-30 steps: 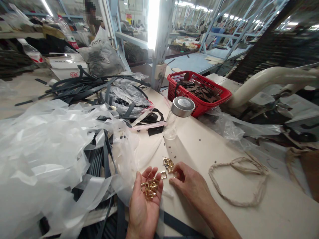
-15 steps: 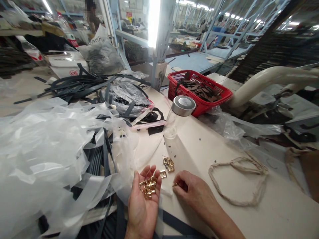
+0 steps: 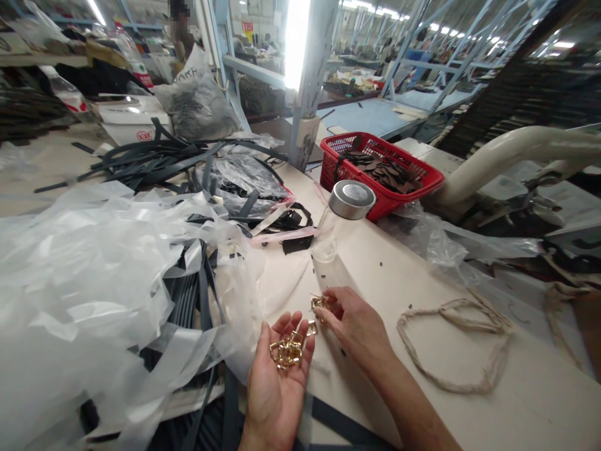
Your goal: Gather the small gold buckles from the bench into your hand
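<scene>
My left hand (image 3: pixel 282 382) is palm up and cupped, holding a heap of small gold buckles (image 3: pixel 287 351) in its palm and fingers. On the white tabletop beyond it lies a small pile of loose gold buckles (image 3: pixel 317 302), partly covered by my right hand (image 3: pixel 354 319). The right thumb and fingertips close on buckles in that pile. One single gold buckle (image 3: pixel 312 327) rests just beside my left fingertips. A clear bottle with a silver lid (image 3: pixel 351 199) stands behind the pile.
Crumpled translucent plastic sheeting (image 3: pixel 84 269) and dark straps (image 3: pixel 181 300) crowd the left. A red basket (image 3: pixel 389 199) of brown pieces stands behind the bottle. Coiled beige cord (image 3: pixel 408 357) lies at right, near a curved pale machine arm (image 3: pixel 507 153).
My right hand has moved away from me, up to the buckle pile, from a lower spot on the table. The left hand stays cupped around its buckles. The view has shifted slightly.
</scene>
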`<state>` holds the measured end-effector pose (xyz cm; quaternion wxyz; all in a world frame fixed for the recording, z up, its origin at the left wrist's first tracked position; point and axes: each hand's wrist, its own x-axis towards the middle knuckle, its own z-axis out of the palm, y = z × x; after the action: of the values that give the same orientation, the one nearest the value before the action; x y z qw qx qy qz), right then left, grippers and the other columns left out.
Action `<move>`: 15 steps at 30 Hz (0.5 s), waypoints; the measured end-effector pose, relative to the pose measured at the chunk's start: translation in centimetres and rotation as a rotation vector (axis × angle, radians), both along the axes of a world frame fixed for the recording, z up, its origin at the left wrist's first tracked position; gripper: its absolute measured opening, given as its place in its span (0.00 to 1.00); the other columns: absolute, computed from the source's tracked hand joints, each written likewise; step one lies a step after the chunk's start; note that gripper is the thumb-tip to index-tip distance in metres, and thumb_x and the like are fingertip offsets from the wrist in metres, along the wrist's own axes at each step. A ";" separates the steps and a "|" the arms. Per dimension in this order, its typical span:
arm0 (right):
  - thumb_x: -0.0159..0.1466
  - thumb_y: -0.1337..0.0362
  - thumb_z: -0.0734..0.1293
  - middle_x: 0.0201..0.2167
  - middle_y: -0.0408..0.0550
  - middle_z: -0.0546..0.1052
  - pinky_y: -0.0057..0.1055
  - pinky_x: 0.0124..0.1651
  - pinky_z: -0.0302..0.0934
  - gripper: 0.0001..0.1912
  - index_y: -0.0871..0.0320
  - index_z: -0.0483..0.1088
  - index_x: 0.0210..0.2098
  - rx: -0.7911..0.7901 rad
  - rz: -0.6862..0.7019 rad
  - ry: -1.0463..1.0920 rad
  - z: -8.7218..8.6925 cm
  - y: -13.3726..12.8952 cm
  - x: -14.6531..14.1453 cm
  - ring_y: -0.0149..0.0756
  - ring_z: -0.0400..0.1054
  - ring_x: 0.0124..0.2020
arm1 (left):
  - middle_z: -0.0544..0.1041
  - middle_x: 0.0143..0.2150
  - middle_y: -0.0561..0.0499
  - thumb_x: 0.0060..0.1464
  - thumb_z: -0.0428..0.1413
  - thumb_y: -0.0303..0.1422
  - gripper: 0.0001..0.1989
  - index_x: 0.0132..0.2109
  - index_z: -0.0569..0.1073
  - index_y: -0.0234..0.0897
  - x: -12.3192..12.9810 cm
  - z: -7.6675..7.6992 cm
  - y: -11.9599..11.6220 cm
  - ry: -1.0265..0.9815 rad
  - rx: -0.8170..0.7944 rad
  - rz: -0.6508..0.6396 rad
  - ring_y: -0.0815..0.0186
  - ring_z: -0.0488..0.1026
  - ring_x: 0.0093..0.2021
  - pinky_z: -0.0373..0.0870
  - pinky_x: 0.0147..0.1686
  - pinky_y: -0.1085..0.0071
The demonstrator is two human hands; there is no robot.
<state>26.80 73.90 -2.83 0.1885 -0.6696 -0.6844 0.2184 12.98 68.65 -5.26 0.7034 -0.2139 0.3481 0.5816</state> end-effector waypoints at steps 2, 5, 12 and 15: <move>0.60 0.66 0.69 0.35 0.45 0.73 0.35 0.37 0.57 0.03 0.56 0.72 0.36 -0.003 0.002 -0.064 -0.7 0.9 0.1 0.38 0.67 0.32 | 0.79 0.47 0.40 0.65 0.50 0.33 0.12 0.44 0.75 0.30 0.0 0.0 0.0 -0.002 -0.002 0.011 0.58 0.79 0.44 0.81 0.40 0.64; 0.59 0.68 0.69 0.30 0.43 0.73 0.34 0.36 0.56 0.02 0.55 0.72 0.32 -0.028 0.021 -0.019 -1.3 1.5 0.3 0.37 0.66 0.30 | 0.79 0.46 0.40 0.65 0.49 0.33 0.13 0.43 0.75 0.30 0.0 0.1 0.1 -0.002 -0.007 0.021 0.58 0.79 0.44 0.81 0.40 0.65; 0.62 0.58 0.66 0.24 0.39 0.72 0.29 0.30 0.59 0.08 0.56 0.71 0.32 -0.084 0.015 0.259 -0.8 0.8 1.4 0.33 0.65 0.26 | 0.79 0.47 0.39 0.65 0.49 0.34 0.13 0.44 0.75 0.30 -0.1 0.5 0.1 0.006 -0.007 0.021 0.58 0.80 0.43 0.81 0.39 0.65; 0.65 0.56 0.65 0.28 0.40 0.74 0.28 0.32 0.61 0.10 0.55 0.73 0.36 -0.116 0.065 0.438 0.8 -0.6 0.7 0.32 0.66 0.28 | 0.79 0.47 0.39 0.65 0.48 0.34 0.13 0.44 0.75 0.30 0.0 0.4 0.1 -0.006 -0.005 0.015 0.58 0.80 0.44 0.81 0.40 0.64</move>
<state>27.49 73.32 -2.05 0.2867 -0.5935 -0.6345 0.4037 12.95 68.75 -4.82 0.6993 -0.2201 0.3460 0.5855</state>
